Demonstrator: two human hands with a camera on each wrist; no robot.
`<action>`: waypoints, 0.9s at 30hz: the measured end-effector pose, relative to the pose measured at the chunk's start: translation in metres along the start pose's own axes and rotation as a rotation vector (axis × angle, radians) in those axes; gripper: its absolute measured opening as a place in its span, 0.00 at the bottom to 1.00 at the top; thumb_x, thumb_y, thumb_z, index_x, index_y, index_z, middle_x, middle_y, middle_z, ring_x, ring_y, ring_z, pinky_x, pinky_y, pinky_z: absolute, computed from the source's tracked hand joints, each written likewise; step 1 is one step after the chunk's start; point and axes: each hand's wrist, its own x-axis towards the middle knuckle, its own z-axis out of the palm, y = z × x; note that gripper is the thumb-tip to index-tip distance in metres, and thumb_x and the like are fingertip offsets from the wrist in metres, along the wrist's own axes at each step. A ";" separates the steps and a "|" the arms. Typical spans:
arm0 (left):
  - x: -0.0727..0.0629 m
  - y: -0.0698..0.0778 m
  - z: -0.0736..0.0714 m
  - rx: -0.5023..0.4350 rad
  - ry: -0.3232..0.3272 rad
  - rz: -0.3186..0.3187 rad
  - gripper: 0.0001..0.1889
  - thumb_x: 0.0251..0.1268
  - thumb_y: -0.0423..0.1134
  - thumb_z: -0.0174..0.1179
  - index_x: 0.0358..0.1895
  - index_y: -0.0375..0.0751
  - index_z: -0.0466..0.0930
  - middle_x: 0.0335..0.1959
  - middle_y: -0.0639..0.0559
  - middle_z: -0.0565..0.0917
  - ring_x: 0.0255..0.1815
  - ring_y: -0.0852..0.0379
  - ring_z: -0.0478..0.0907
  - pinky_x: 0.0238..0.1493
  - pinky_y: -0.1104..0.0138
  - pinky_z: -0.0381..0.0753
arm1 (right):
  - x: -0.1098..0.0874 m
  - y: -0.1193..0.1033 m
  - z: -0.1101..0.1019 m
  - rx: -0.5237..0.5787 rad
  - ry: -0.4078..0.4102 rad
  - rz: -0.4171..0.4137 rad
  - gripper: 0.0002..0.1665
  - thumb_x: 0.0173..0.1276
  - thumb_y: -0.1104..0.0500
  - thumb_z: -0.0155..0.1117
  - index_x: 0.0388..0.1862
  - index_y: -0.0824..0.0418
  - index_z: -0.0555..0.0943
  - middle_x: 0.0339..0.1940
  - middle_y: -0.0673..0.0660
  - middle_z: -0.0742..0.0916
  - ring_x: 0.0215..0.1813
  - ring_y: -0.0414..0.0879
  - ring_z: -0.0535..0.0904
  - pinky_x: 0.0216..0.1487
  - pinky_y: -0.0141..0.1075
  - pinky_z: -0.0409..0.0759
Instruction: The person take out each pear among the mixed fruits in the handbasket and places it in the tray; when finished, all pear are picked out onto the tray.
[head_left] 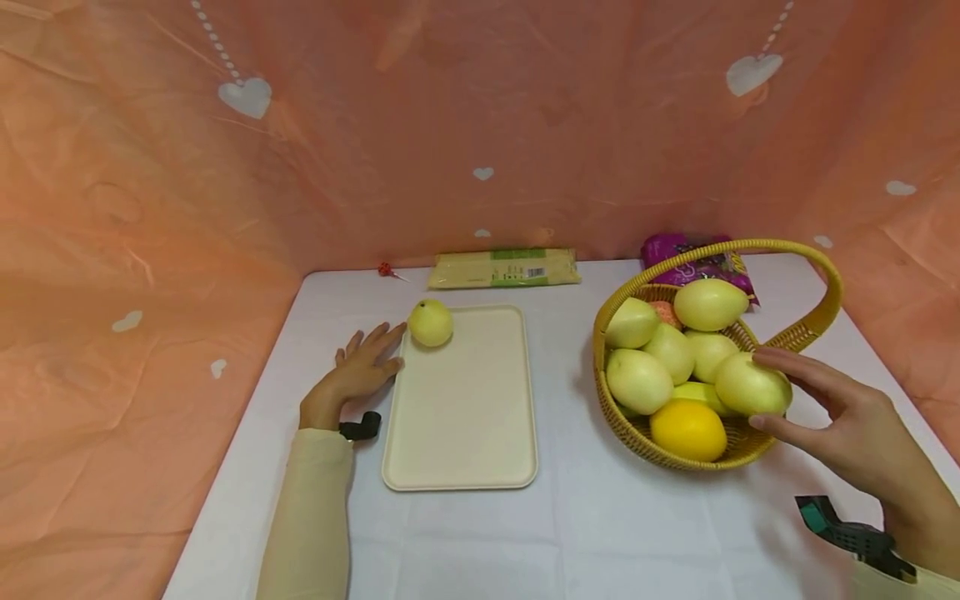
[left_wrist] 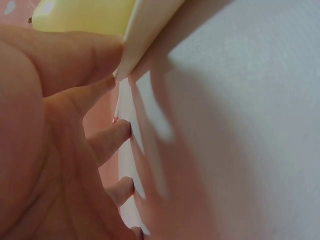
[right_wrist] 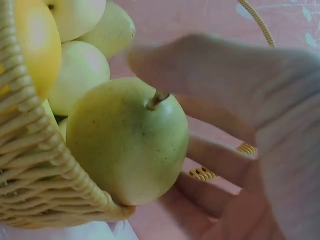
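My left hand [head_left: 363, 368] lies with fingers spread at the left edge of a cream rectangular tray [head_left: 465, 400]. In the left wrist view its thumb [left_wrist: 95, 55] is against the tray's raised side. One yellow-green pear [head_left: 431, 323] sits in the tray's far left corner. On the right, my right hand [head_left: 847, 412] reaches round another pear [head_left: 752, 384] at the right rim of a wicker basket [head_left: 626, 429]. Its extended fingers lie along the far side of this pear, and the thumb is near the stem in the right wrist view. That pear still leans on the rim.
Several more pears [head_left: 639, 381], a yellow-orange fruit [head_left: 688, 430] and a reddish item [head_left: 666, 314] fill the basket under its arched handle [head_left: 780, 245]. Along the back lie a lollipop [head_left: 386, 269], a flat yellow-green packet [head_left: 504, 268] and a purple bag [head_left: 667, 247].
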 end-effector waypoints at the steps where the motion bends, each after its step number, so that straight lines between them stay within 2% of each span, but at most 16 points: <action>1: 0.000 0.000 0.000 -0.002 -0.001 0.000 0.37 0.87 0.48 0.50 0.92 0.54 0.50 0.93 0.37 0.42 0.90 0.22 0.26 0.80 0.23 0.22 | -0.001 0.001 0.000 -0.017 -0.020 0.008 0.49 0.54 0.74 0.86 0.76 0.61 0.80 0.72 0.24 0.76 0.72 0.14 0.67 0.68 0.08 0.61; 5: -0.001 0.001 0.000 -0.008 -0.002 -0.002 0.37 0.88 0.48 0.51 0.92 0.54 0.50 0.93 0.37 0.42 0.90 0.22 0.26 0.80 0.23 0.23 | -0.004 0.004 -0.001 -0.083 -0.087 0.031 0.55 0.57 0.69 0.87 0.84 0.55 0.74 0.76 0.18 0.67 0.71 0.09 0.59 0.68 0.05 0.54; 8: -0.002 0.002 -0.001 -0.010 -0.001 -0.003 0.37 0.88 0.48 0.51 0.92 0.53 0.50 0.93 0.36 0.42 0.90 0.22 0.26 0.80 0.23 0.23 | -0.005 0.006 0.002 -0.095 -0.079 0.041 0.56 0.59 0.70 0.86 0.85 0.54 0.72 0.76 0.17 0.65 0.71 0.08 0.57 0.67 0.05 0.52; 11: -0.002 0.003 -0.001 -0.007 0.001 -0.007 0.37 0.88 0.49 0.51 0.92 0.53 0.50 0.93 0.36 0.42 0.90 0.22 0.27 0.81 0.23 0.24 | -0.004 0.006 0.006 -0.105 -0.027 0.028 0.55 0.58 0.72 0.85 0.84 0.55 0.74 0.74 0.16 0.67 0.71 0.09 0.59 0.66 0.05 0.54; 15: -0.001 0.001 -0.001 -0.006 0.002 -0.010 0.37 0.88 0.48 0.50 0.92 0.54 0.50 0.93 0.37 0.42 0.90 0.23 0.26 0.81 0.23 0.23 | -0.004 0.002 0.013 -0.104 0.098 0.062 0.48 0.61 0.69 0.85 0.80 0.54 0.79 0.70 0.22 0.76 0.63 0.12 0.69 0.61 0.05 0.62; 18: 0.000 0.000 0.001 -0.008 0.004 -0.010 0.36 0.88 0.47 0.50 0.92 0.54 0.49 0.93 0.38 0.41 0.90 0.24 0.26 0.81 0.24 0.22 | -0.003 -0.002 0.021 -0.059 0.167 0.081 0.44 0.61 0.69 0.85 0.77 0.55 0.82 0.67 0.29 0.81 0.59 0.17 0.74 0.59 0.06 0.67; 19: 0.000 -0.001 0.001 -0.008 0.004 -0.012 0.36 0.88 0.47 0.50 0.92 0.54 0.49 0.93 0.38 0.41 0.90 0.24 0.26 0.81 0.24 0.22 | -0.003 -0.002 0.024 -0.046 0.172 0.073 0.44 0.60 0.69 0.86 0.76 0.56 0.82 0.66 0.26 0.80 0.60 0.18 0.74 0.59 0.07 0.67; 22: 0.000 -0.001 0.001 -0.008 0.004 -0.016 0.37 0.88 0.48 0.50 0.92 0.54 0.49 0.93 0.38 0.41 0.90 0.24 0.25 0.81 0.24 0.22 | -0.001 -0.003 0.028 -0.038 0.141 0.028 0.47 0.56 0.71 0.87 0.76 0.57 0.82 0.69 0.24 0.79 0.64 0.17 0.73 0.60 0.07 0.68; 25: 0.000 0.000 0.000 -0.011 0.004 -0.013 0.37 0.87 0.48 0.50 0.92 0.54 0.49 0.93 0.37 0.41 0.90 0.23 0.25 0.81 0.24 0.21 | 0.000 -0.003 0.030 -0.077 0.097 -0.004 0.50 0.55 0.68 0.89 0.78 0.54 0.81 0.70 0.18 0.75 0.65 0.12 0.69 0.59 0.06 0.65; 27: 0.000 -0.001 0.000 -0.009 0.004 -0.013 0.37 0.88 0.48 0.50 0.92 0.54 0.49 0.93 0.37 0.41 0.90 0.23 0.25 0.81 0.24 0.21 | 0.000 -0.002 0.030 -0.098 0.078 -0.006 0.51 0.55 0.66 0.90 0.79 0.52 0.81 0.74 0.25 0.76 0.65 0.10 0.66 0.60 0.06 0.63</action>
